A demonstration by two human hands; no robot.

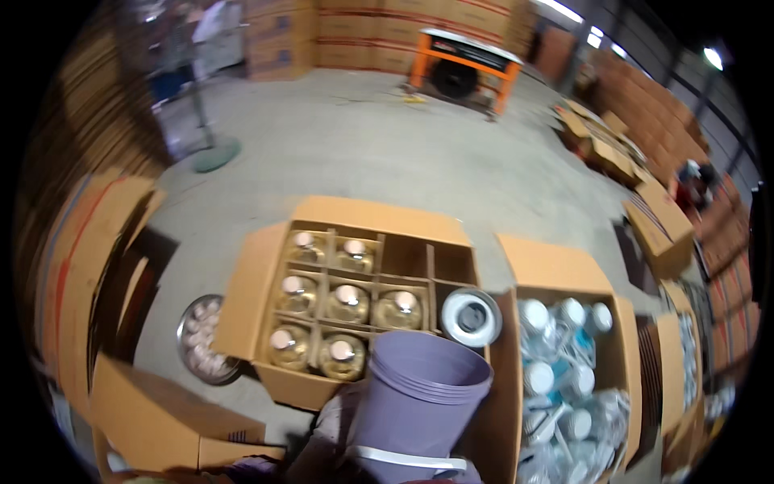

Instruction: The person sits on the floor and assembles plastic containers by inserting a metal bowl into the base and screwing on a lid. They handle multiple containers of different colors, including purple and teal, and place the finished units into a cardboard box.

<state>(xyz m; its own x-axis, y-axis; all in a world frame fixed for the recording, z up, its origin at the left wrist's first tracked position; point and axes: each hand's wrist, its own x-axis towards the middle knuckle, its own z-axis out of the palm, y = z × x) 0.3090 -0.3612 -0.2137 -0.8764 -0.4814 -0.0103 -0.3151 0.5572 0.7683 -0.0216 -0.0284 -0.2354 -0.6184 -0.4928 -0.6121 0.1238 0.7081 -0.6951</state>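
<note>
A purple bucket (pixel 419 411) with a white handle (pixel 407 458) fills the lower middle, its mouth towards the carton. Against its left side rests my left hand (pixel 334 415), blurred and partly hidden. My right hand does not show. Just beyond the bucket's rim stands an open divided carton (pixel 302 391). Several capped bottles of yellowish liquid, such as this bottle (pixel 348 303), sit in its compartments. A round grey metal piece with a dark centre, like a funnel (pixel 472 317), is at the carton's right side, close to the bucket's rim.
To the right, an open carton (pixel 556 278) holds several white-capped clear bottles. A metal bowl (pixel 191 352) of pale caps stands left. Open cartons (pixel 153 411) flank the near left. Farther off are a fan stand (pixel 216 155), an orange-framed machine (pixel 468 60), stacked cartons and a person (pixel 692 185).
</note>
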